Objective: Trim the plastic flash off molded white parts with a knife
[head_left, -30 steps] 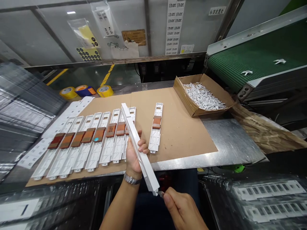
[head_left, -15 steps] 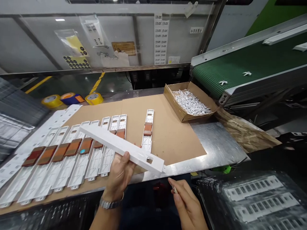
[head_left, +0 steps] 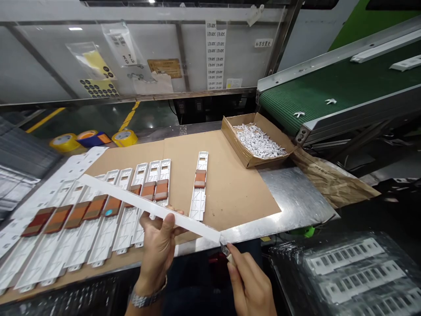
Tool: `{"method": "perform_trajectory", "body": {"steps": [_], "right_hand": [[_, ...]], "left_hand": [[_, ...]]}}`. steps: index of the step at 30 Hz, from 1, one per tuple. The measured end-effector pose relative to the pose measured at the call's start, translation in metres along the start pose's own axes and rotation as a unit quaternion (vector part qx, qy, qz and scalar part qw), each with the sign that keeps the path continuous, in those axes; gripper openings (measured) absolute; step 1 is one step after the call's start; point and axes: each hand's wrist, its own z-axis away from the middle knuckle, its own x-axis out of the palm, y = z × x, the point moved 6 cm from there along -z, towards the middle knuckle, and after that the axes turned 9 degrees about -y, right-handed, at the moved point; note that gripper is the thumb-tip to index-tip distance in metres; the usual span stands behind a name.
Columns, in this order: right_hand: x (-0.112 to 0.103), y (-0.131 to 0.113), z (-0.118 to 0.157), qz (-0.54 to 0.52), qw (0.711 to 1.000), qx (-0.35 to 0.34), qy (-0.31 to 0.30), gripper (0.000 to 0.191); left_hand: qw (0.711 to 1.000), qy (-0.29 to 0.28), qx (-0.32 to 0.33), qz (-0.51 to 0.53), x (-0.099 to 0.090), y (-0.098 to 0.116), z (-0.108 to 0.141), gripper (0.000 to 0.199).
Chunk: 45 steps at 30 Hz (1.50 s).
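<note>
Swung flatter since the last view, the white plastic bar [head_left: 149,206] now lies almost level above the row of white trays [head_left: 100,237], clamped in the left hand [head_left: 157,250], while the right hand [head_left: 250,281] pinches a small metal blade [head_left: 225,250] at its end. Each tray on the cardboard sheet [head_left: 226,188] already carries a brown pad (the lone tray [head_left: 198,210] too); how much of the bar is finished cannot be told.

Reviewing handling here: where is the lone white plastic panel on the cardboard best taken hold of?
Pinch the white plastic panel across its long edges at the middle, beside the brown pad, coming from above. It lies flat and alone on the cardboard sheet, so both edges are free.
</note>
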Motion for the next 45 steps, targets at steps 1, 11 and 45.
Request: {"method": "perform_trajectory", "body": {"steps": [1, 11, 45], "right_hand": [[0.0, 0.0, 0.0, 0.004, 1.0, 0.0, -0.002, 0.04], [0.001, 0.0, -0.001, 0.034, 0.999, 0.0, 0.007, 0.039], [-0.054, 0.062, -0.03, 0.008, 0.994, 0.108, 0.008, 0.047]], "left_hand": [[1.0, -0.002, -0.002, -0.003, 0.001, 0.001, 0.0, 0.06], [1.0, 0.012, -0.004, -0.009, 0.004, 0.004, 0.001, 0.068], [0.872, -0.382, -0.304, -0.046, 0.014, -0.017, 0.01, 0.044]]}}
